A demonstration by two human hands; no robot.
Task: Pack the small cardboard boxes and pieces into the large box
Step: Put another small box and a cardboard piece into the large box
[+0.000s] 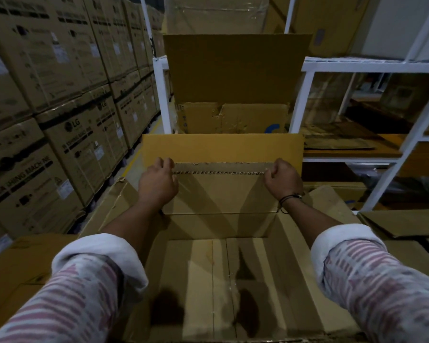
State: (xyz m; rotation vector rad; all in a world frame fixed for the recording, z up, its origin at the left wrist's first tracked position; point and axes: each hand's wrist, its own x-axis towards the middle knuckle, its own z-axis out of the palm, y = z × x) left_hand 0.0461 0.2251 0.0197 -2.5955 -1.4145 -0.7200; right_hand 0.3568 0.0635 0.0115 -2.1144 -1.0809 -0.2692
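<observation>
A large open cardboard box (pixel 282 280) stands right below me, its taped floor bare and its flaps spread outward. Over its far wall I hold a flat cardboard piece (pixel 221 191) with a strip of printed tape across it. My left hand (pixel 157 181) grips the piece's left edge with curled fingers. My right hand (pixel 284 179) grips its right edge the same way. The piece's yellowish upper flap (pixel 221 147) stands up behind my hands.
Stacked washing-machine cartons (pixel 60 120) wall off the left side. A white metal rack (pixel 357 65) with flattened cardboard fills the right. Another open box (pixel 233 70) stands upright straight ahead. Flat cardboard pieces (pixel 401 224) lie at the right, beside the large box.
</observation>
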